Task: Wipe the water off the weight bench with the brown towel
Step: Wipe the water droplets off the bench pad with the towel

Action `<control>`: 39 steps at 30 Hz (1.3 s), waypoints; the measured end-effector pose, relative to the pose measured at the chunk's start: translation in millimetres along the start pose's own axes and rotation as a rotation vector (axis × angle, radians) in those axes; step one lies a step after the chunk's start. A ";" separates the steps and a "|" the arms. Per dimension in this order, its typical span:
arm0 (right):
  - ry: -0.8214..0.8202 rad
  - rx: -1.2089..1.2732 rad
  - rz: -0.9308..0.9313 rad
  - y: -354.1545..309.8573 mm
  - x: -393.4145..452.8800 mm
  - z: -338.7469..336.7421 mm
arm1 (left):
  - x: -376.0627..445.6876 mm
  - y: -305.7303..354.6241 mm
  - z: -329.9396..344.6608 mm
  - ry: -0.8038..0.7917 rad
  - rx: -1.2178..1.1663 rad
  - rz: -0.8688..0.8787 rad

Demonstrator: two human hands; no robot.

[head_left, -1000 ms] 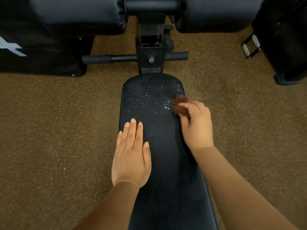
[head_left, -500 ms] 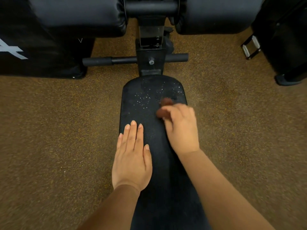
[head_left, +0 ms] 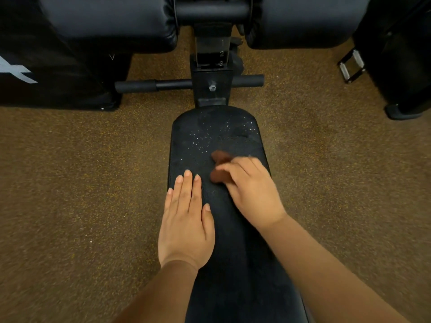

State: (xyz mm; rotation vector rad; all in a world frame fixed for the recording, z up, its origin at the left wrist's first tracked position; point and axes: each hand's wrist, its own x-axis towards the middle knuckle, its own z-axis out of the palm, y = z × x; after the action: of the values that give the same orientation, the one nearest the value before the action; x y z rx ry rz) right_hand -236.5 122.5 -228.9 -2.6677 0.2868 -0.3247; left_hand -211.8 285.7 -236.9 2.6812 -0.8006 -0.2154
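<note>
The black weight bench (head_left: 233, 264) runs from the bottom of the view up to its rounded far end. Small water drops (head_left: 205, 134) glisten on that far end. My right hand (head_left: 251, 190) is closed on a small bunched brown towel (head_left: 219, 166), pressed on the pad just below the drops; the hand is motion-blurred. My left hand (head_left: 186, 220) lies flat on the bench's left edge, fingers together, holding nothing.
Beyond the bench end stands its black metal post (head_left: 212, 73) with a crossbar (head_left: 154, 85) and two black roller pads (head_left: 107, 22). A black bag (head_left: 46, 73) sits at left, black equipment (head_left: 396, 61) at right. Brown speckled floor (head_left: 81, 183) surrounds the bench.
My right hand has carried the towel leftward from the bench's right edge and slightly toward me. Fewer drops show on the right side of the pad. The left hand has stayed put.
</note>
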 end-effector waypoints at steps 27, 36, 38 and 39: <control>0.135 0.033 0.090 12.2 -16.9 2.3 | 53.8 2.8 -6.4 0.149 -0.113 -0.034; 0.271 -0.056 0.382 27.6 61.7 4.7 | 52.9 1.7 -1.1 0.161 -0.117 -0.017; 0.192 -0.035 0.247 10.1 60.7 13.6 | 52.9 0.6 -0.6 0.159 -0.111 -0.018; 0.138 -0.021 0.162 4.7 49.1 14.0 | 53.3 0.3 -0.4 0.160 -0.112 -0.018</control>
State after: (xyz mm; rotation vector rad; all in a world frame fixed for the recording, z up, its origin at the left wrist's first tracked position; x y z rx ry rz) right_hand -186.8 111.6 -234.4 -2.6260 0.5477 -0.4567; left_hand -167.6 256.0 -239.0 2.5631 -0.6945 -0.0469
